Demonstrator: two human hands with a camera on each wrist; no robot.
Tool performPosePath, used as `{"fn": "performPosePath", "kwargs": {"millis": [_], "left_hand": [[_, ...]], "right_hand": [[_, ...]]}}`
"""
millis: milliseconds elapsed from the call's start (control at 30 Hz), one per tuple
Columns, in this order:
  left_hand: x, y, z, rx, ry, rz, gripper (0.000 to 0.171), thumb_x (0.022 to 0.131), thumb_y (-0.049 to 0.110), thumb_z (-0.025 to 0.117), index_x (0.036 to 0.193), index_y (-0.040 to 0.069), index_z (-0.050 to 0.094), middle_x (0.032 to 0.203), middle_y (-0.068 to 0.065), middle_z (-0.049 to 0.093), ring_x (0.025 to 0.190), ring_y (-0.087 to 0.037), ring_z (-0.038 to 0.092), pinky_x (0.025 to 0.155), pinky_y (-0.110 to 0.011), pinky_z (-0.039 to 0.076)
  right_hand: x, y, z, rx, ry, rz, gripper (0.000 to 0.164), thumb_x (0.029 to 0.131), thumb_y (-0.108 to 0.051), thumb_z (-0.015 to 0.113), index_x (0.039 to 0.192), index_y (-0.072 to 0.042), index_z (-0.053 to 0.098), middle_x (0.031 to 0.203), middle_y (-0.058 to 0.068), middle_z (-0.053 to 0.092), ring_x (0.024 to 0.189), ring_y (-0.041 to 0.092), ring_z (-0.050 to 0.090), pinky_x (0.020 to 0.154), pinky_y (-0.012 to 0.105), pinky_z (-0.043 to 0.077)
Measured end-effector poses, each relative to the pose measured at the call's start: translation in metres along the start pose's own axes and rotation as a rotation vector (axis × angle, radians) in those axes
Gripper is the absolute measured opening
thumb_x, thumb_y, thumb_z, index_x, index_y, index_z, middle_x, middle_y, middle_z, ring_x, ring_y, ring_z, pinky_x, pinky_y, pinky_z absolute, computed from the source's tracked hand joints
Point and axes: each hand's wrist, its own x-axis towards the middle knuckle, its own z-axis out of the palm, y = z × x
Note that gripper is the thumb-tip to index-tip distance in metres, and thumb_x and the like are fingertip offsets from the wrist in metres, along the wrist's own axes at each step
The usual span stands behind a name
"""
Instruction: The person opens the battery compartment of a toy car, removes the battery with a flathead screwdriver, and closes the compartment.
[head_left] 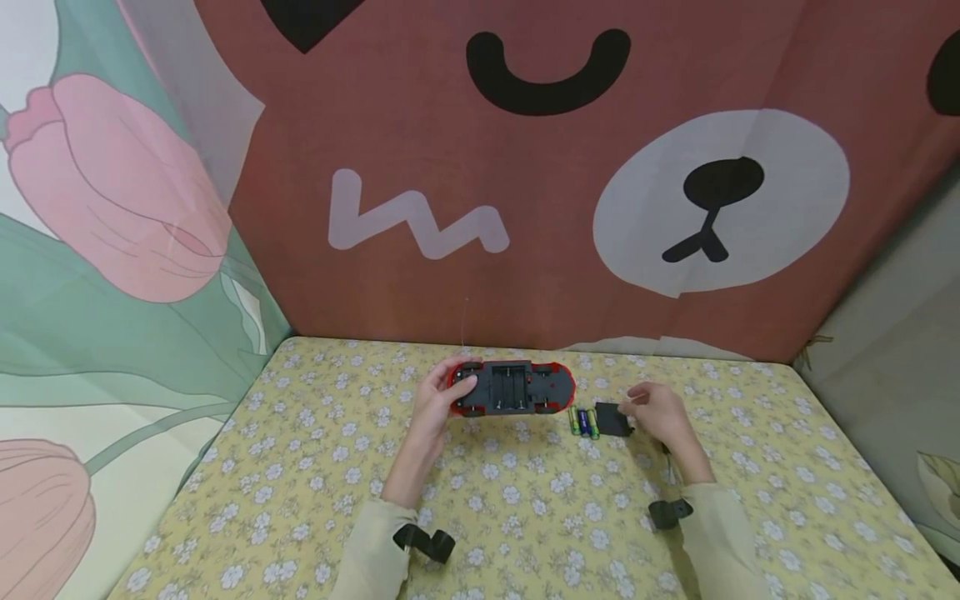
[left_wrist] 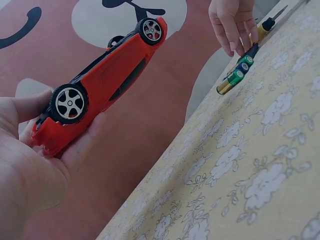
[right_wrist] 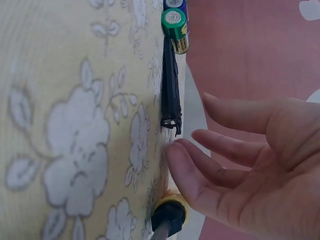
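Note:
My left hand (head_left: pixel 435 402) grips one end of a red toy car (head_left: pixel 551 387), thumb on the dark underside. The car is held upside down above the table, and an uncovered battery compartment (head_left: pixel 509 388) shows in its underside. To its right, a black battery cover (head_left: pixel 613 419) lies on the cloth. Beside the cover is a row of AA-size batteries (head_left: pixel 583 422), green and blue. My right hand (head_left: pixel 662 412) hovers at the cover's right edge; in the right wrist view its fingers (right_wrist: pixel 235 150) are loosely bent, apart from the cover, with nothing between them.
A screwdriver (left_wrist: pixel 262 31) with a yellow and black handle lies near my right hand, partly hidden by it in the head view. A yellow flowered cloth (head_left: pixel 480 500) covers the table. Printed curtains (head_left: pixel 420 292) hang behind and at both sides.

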Motion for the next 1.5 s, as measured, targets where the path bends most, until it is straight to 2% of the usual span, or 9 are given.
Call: {"fn": "performPosePath", "kwargs": {"millis": [167,367,667,800,900,1000,1267,1400,1500], "left_hand": [[0.001,-0.001,0.0,-0.003,-0.004,0.005,0.036,0.093,0.005,0.073,0.129,0.004,0.067,0.13,-0.005,0.07,0.108,-0.019,0.068,0.077,-0.03,0.06],[0.002,-0.002,0.001,0.006,-0.003,0.013,0.036,0.093,0.005,0.073,0.129,0.004,0.067,0.127,-0.004,0.069,0.106,-0.019,0.068,0.076,-0.031,0.06],[0.002,-0.002,0.002,0.005,-0.003,0.008,0.04,0.093,0.005,0.073,0.132,0.001,0.065,0.129,-0.006,0.069,0.105,-0.018,0.068,0.076,-0.031,0.06],[0.002,-0.002,0.002,-0.004,-0.003,0.008,0.039,0.094,0.005,0.073,0.132,0.001,0.065,0.128,-0.005,0.068,0.105,-0.018,0.068,0.075,-0.03,0.06],[0.002,-0.002,0.002,-0.019,-0.005,0.005,0.038,0.094,0.003,0.072,0.131,0.002,0.065,0.128,-0.005,0.068,0.106,-0.018,0.067,0.076,-0.031,0.06],[0.002,-0.002,0.002,-0.022,-0.007,0.005,0.037,0.094,0.003,0.072,0.13,0.003,0.066,0.129,-0.005,0.068,0.107,-0.018,0.067,0.076,-0.031,0.06],[0.002,-0.004,0.002,-0.011,-0.006,0.006,0.04,0.094,0.004,0.072,0.132,-0.001,0.064,0.128,-0.005,0.069,0.106,-0.017,0.068,0.076,-0.03,0.06],[0.002,-0.004,0.0,0.0,-0.005,0.008,0.035,0.093,0.005,0.073,0.128,0.006,0.068,0.129,-0.004,0.069,0.108,-0.018,0.067,0.078,-0.03,0.06],[0.002,-0.005,-0.001,0.016,-0.015,0.023,0.033,0.094,0.007,0.074,0.126,0.011,0.071,0.131,-0.003,0.069,0.109,-0.018,0.067,0.078,-0.031,0.06]], "right_hand": [[0.001,0.0,-0.001,-0.019,-0.049,-0.015,0.042,0.096,-0.009,0.072,0.126,0.017,0.058,0.116,0.037,0.064,0.088,0.037,0.069,0.07,0.045,0.058],[0.001,0.001,0.001,-0.023,-0.094,-0.011,0.049,0.094,-0.008,0.074,0.131,0.019,0.055,0.122,0.039,0.061,0.087,0.035,0.071,0.071,0.042,0.06],[0.003,0.001,0.004,-0.011,-0.118,0.03,0.052,0.093,-0.001,0.074,0.134,0.021,0.052,0.13,0.041,0.055,0.099,0.041,0.069,0.074,0.039,0.06],[0.004,0.003,0.005,-0.005,-0.108,0.042,0.049,0.091,0.001,0.074,0.13,0.021,0.054,0.125,0.039,0.058,0.091,0.036,0.07,0.072,0.04,0.06],[0.003,0.004,0.005,0.005,-0.088,0.045,0.041,0.091,0.001,0.074,0.125,0.018,0.057,0.117,0.036,0.062,0.077,0.028,0.07,0.069,0.041,0.058],[0.001,0.004,0.004,0.026,-0.061,0.049,0.033,0.094,0.0,0.072,0.119,0.015,0.057,0.11,0.034,0.064,0.07,0.023,0.068,0.066,0.04,0.057],[-0.003,0.004,-0.004,0.118,-0.01,0.054,0.026,0.099,-0.003,0.066,0.118,0.013,0.057,0.101,0.027,0.065,0.066,0.022,0.068,0.062,0.039,0.058],[-0.003,0.005,-0.006,0.159,0.005,0.036,0.027,0.1,-0.004,0.065,0.118,0.013,0.057,0.095,0.021,0.067,0.064,0.024,0.068,0.06,0.039,0.057],[-0.003,0.004,-0.007,0.199,0.004,0.023,0.027,0.1,-0.005,0.065,0.119,0.013,0.056,0.094,0.023,0.067,0.065,0.028,0.068,0.061,0.04,0.057]]}}
